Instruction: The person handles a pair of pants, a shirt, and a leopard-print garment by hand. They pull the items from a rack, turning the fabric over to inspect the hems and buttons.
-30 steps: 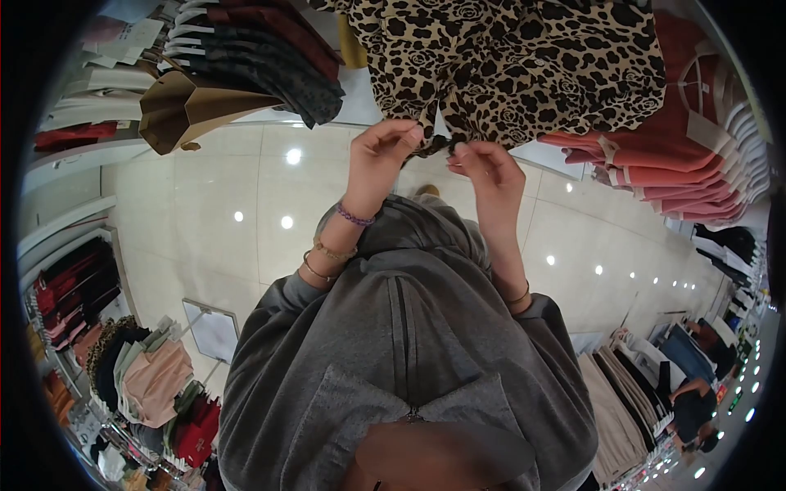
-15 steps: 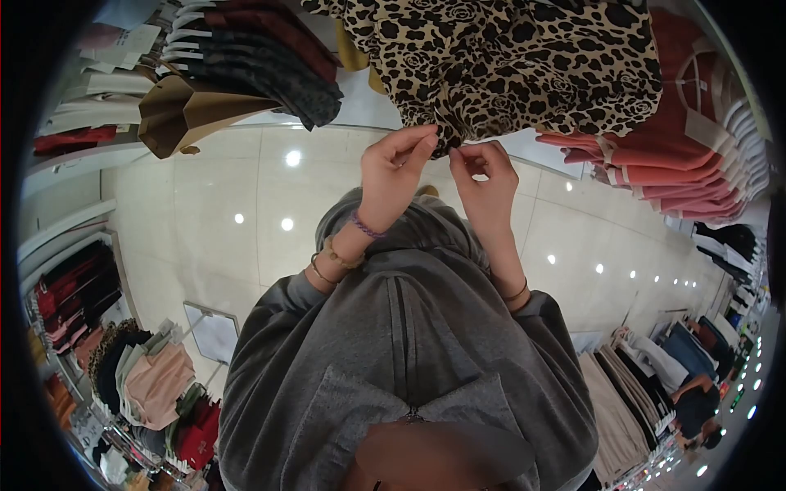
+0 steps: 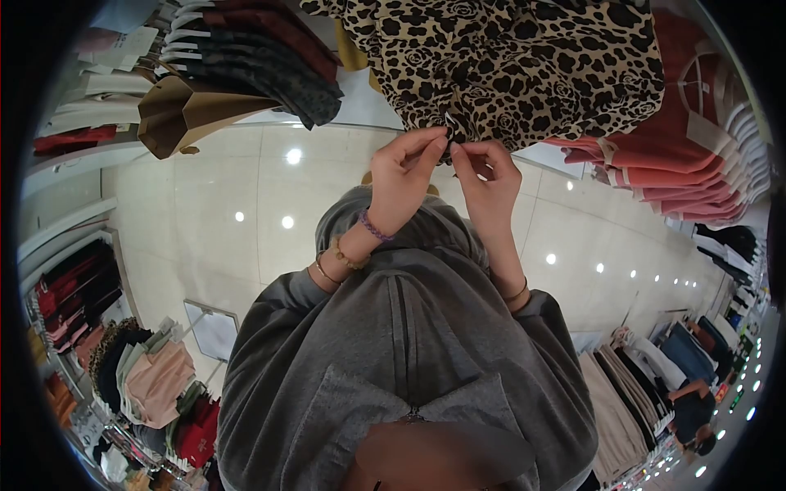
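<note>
A leopard-print garment in tan and black spreads across the top of the head view. My left hand is closed in a pinch at its near edge, thumb against forefinger. Close beside it, almost touching, my right hand pinches the same edge, its other fingers curled. Dark patterned cloth shows between the two sets of fingertips. A small thin pale sliver stands out just above them; its kind is too small to tell.
Pink-red garments on white hangers hang at the right. A brown paper bag is at upper left, near dark hanging clothes. More racks line both sides. Another person is at far lower right. Pale tiles cover the floor.
My left hand has shifted to the right, bringing my fingertips closer together at the garment's edge. The pale sliver now shows above them.
</note>
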